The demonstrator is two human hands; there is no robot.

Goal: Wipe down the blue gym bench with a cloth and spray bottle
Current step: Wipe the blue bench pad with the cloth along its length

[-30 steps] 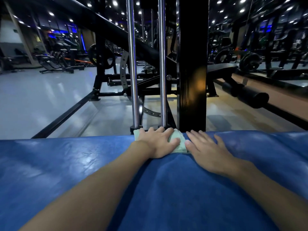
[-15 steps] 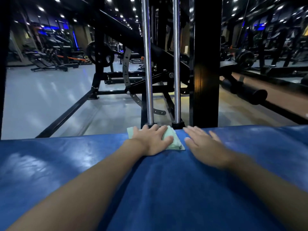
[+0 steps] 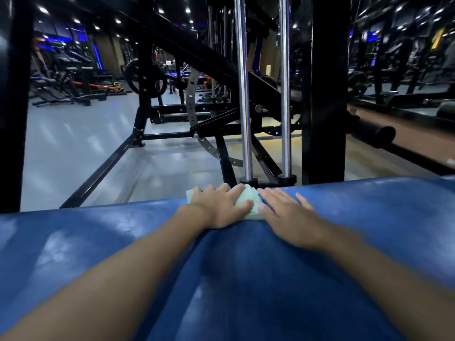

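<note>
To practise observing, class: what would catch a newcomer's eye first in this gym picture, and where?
The broad blue bench pad fills the lower half. At its far edge, near the centre, the left hand presses a pale green cloth flat, and the right hand lies open on the pad just beside it. Right behind them, two chrome rods rise next to a thick black post.

I read the bench pad (image 3: 270, 279) as blue vinyl-like upholstery, smooth and semi-gloss, with pale hazy patches catching light. The cloth (image 3: 248, 203) is pale green soft fabric, matt and crumpled. The guide rods (image 3: 242, 94) are polished chrome metal, mirror-bright. The upright post (image 3: 325, 94) is black painted metal with a slight sheen. The floor (image 3: 73, 148) is grey, smooth and glossy, reflecting lights. The roller pad (image 3: 374, 134) is black and matt, foam-like.
</note>
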